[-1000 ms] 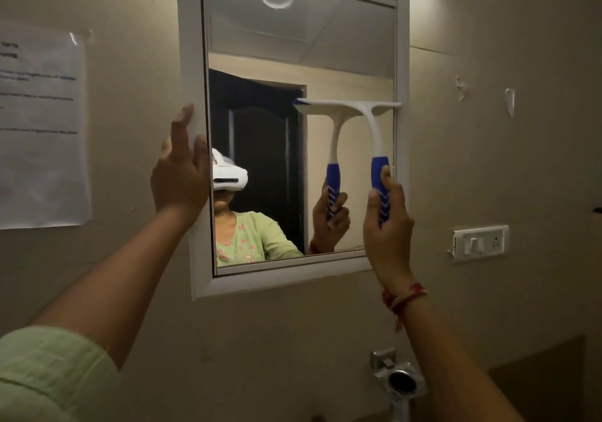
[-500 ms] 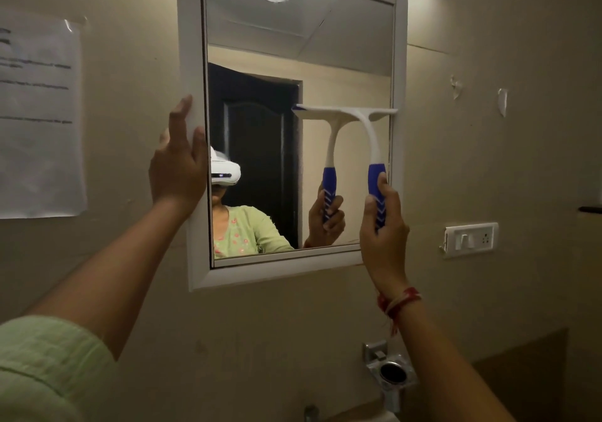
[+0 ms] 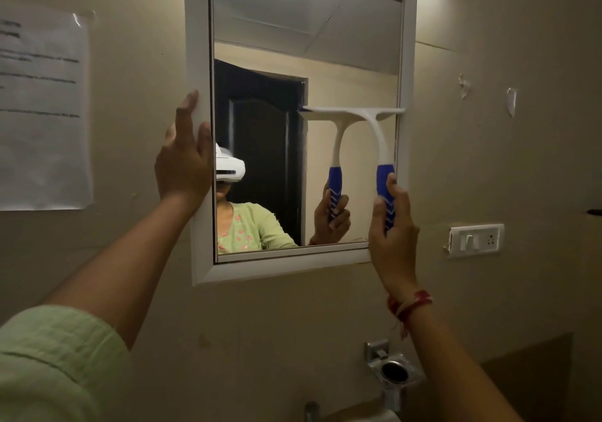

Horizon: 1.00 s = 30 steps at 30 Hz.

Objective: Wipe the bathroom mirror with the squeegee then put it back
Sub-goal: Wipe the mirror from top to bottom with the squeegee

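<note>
While gripped by right hand (image 3: 392,226), squeegee (image 3: 378,135) blade against mirror (image 3: 260,30) right edge; left hand (image 3: 182,164) spread flat on frame.

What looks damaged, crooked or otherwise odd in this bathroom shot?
The switch plate right of the mirror sits slightly tilted, its left edge seemingly lifted off the wall. Above it, two torn tape or paper scraps cling to the wall. Nothing is spilled.

The squeegee (image 3: 374,128) lies against the mirror's (image 3: 325,47) right half, a paper sheet (image 3: 42,112) left, a switch plate (image 3: 475,241) right.
</note>
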{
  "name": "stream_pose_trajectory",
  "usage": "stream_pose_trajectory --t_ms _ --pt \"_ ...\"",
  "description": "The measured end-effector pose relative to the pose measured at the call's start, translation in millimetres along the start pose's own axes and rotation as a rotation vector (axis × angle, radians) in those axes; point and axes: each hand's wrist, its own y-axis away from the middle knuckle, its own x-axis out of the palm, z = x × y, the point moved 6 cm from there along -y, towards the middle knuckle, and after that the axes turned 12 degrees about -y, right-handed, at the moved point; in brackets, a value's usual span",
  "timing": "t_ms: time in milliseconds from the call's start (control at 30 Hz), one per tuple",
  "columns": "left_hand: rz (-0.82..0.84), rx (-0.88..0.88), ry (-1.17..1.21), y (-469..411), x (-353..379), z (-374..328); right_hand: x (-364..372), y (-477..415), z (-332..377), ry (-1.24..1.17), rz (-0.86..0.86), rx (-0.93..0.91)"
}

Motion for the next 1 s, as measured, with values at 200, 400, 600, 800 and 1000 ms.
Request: stream_pose_trajectory --t_ms 200,400,600,800,1000 --pt "-0.025 0.012 -0.026 -1.2 -1.7 -2.5 1.3 44.9 -11.4 -0.047 0.015 0.056" --pt "-0.035 0.017 -0.07 -1.0 -2.5 -1.9 7.3 6.0 0.3 -0.049 -0.033 0.012" --pt "-0.019 0.04 -0.098 -0.3 -3.0 -5.0 2.1 51.8 -17.5 -0.058 -0.02 0.066" --pt "-0.018 0.046 -0.07 0.0 -1.9 -5.7 -4.3 56.0 -13.7 -0.064 0.007 0.068" --pt "-0.025 0.027 -0.079 0.0 -3.9 -5.1 -2.2 46.5 -13.6 -0.073 0.004 0.072"
